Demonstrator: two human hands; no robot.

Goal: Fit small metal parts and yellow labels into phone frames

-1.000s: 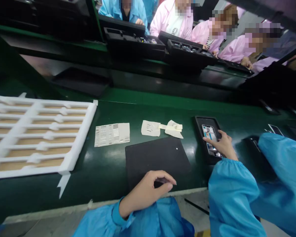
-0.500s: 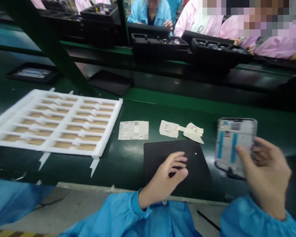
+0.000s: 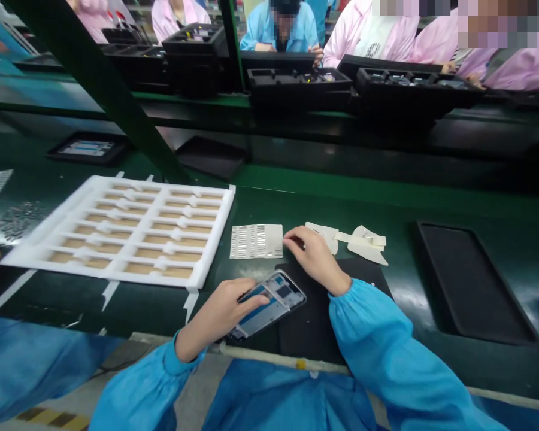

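The left hand [image 3: 224, 308] holds the phone frame [image 3: 276, 302] pinched between thumb and fingers, tilted by the left edge of the black mat [image 3: 308, 338], its blue bands showing. The right hand [image 3: 317, 257] has thumb and fingertips close together at the right edge of the sheet of silver strips [image 3: 254, 242] — whether they grip anything, I cannot tell. The work seems partway: the frame is in hand, and part of the sheet is bare — but many strips are left on it.

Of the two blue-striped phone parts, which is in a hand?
The nearer phone part, gripped in the left hand; the farther one lies in a black tray beyond the white rack.
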